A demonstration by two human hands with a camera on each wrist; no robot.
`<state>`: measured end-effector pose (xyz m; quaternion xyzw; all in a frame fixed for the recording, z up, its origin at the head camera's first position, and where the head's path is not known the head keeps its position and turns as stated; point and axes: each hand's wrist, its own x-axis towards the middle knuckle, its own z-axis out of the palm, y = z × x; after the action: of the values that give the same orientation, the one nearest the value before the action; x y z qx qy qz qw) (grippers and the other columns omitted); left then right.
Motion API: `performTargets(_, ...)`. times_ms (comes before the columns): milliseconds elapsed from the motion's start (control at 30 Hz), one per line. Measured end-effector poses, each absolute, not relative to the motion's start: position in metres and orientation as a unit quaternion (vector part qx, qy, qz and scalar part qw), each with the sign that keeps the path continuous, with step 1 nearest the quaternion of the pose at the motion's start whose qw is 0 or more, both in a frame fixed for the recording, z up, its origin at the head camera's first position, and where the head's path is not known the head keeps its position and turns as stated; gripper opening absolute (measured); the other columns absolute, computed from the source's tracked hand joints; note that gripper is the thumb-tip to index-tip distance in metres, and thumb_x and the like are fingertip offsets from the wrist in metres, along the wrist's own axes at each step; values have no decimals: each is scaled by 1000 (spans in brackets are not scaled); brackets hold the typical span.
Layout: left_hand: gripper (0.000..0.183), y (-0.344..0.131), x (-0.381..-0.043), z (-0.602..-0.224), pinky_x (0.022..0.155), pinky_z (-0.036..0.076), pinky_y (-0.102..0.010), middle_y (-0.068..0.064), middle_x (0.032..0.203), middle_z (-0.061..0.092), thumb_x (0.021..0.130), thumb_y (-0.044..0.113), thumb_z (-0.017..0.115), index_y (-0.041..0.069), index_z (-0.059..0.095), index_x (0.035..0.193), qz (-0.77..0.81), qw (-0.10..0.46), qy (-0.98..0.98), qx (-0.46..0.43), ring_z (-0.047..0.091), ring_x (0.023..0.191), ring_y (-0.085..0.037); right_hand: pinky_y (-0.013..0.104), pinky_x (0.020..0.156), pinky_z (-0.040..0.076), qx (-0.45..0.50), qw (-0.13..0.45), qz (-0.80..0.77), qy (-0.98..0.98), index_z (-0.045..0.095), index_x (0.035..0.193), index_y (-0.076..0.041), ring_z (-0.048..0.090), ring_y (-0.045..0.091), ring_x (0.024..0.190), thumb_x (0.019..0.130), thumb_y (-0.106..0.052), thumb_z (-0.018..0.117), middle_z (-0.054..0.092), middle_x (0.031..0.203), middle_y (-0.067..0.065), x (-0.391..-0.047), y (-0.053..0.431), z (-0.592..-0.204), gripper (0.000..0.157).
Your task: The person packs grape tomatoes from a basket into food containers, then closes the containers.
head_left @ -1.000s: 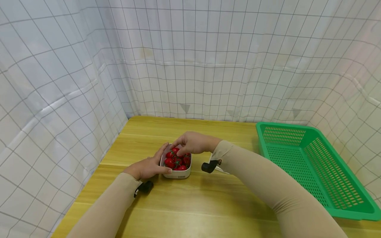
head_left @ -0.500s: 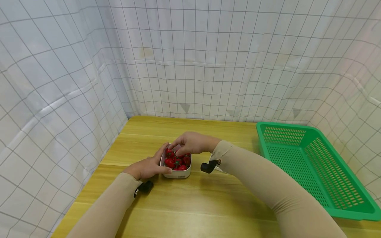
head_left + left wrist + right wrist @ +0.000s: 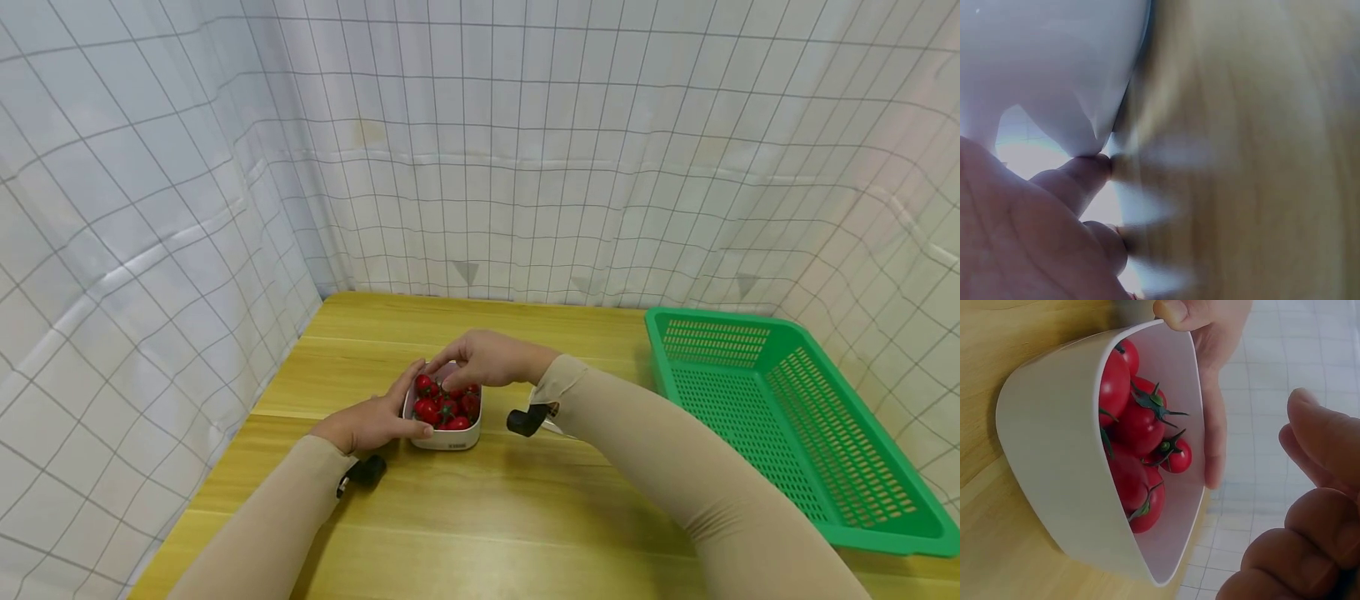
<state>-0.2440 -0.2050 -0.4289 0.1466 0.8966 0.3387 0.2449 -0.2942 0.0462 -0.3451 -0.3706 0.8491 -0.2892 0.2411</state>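
Observation:
Several red tomatoes (image 3: 1139, 428) with green stems lie in a white square container (image 3: 1047, 431) that stands upright on the wooden table. My left hand (image 3: 369, 425) holds this container at its left side, the thumb on the near rim and the fingers along the outer wall. In the left wrist view the left palm (image 3: 1022, 231) is beside the white wall (image 3: 1041, 56). My right hand (image 3: 491, 358) hovers over the far part of the container. Its thumb and forefinger are apart above the tomatoes, nothing between them; in the right wrist view the other fingers (image 3: 1319, 515) are bent.
To the right, a large green plastic basket (image 3: 892, 533) with slotted sides sits on the table (image 3: 480, 517). White curtains (image 3: 555, 167) with a dark grid pattern hang behind the table and along both sides. Black cameras (image 3: 527, 421) are strapped to the wrists.
Tomatoes near the right fingers have shifted toward the container's left side, baring more of the far inner wall. The right hand has barely moved, and the left hand keeps its place.

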Motion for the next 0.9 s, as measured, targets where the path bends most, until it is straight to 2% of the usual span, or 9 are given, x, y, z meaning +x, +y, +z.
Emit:
performTargets(67,118,-205,-245,-429,118,26,-78,-23,175,15,88,65,69,37,-13,169,339,246,896,148,25,153,-61,27,61,40,-368,238,-291,850,71,140,-19,39,13,61,101,-23,70,65,82,-2,-294,50,-345,39)
performTargets(133,118,-204,-245,-430,118,26,-76,-24,175,16,88,64,70,37,-13,169,344,248,893,150,27,153,-60,27,58,39,-364,236,-293,852,70,141,-18,36,13,57,102,-25,70,53,69,-3,-295,54,-345,40)
performTargets(200,119,-205,-246,-430,120,26,-75,-24,175,16,89,62,71,35,-13,169,351,250,890,154,28,153,-58,26,59,41,-359,229,-297,855,70,141,-16,40,11,58,102,-26,70,57,69,-5,-296,59,-344,40)
performTargets(300,120,-206,-247,-428,122,26,-72,-24,175,15,89,58,73,32,-12,169,362,251,883,163,30,154,-54,27,61,42,-340,225,-306,860,69,141,-14,43,12,60,103,-26,69,55,68,-3,-297,72,-343,40)
performTargets(500,123,-209,-251,-427,123,29,-66,-23,174,17,88,52,79,26,-8,170,382,250,872,177,32,154,-49,29,66,43,-290,212,-308,881,67,143,-14,38,12,56,103,-29,69,57,67,-1,-301,112,-344,42)
performTargets(600,124,-210,-254,-424,122,32,-65,-23,173,21,86,51,81,24,-5,171,379,250,872,181,36,152,-50,30,68,46,-272,200,-288,896,66,144,-14,48,12,63,102,-31,70,68,82,0,-303,135,-346,45)
performTargets(700,122,-210,-255,-418,121,33,-66,-22,173,21,86,52,82,23,-1,171,370,251,876,180,37,151,-50,33,74,51,-260,186,-252,914,64,146,-12,60,16,80,102,-32,71,74,101,4,-303,156,-348,50)
performTargets(800,117,-209,-257,-410,120,34,-67,-19,175,17,89,54,78,24,0,171,359,247,882,180,37,151,-51,40,87,57,-251,169,-210,930,61,148,-9,67,24,104,100,-34,73,73,122,12,-300,173,-348,55)
performTargets(900,109,-205,-259,-401,119,34,-68,-19,176,15,94,56,72,24,2,171,349,232,889,186,34,153,-52,49,103,55,-247,161,-174,940,58,150,-6,65,33,125,98,-35,75,67,138,21,-295,185,-348,61)
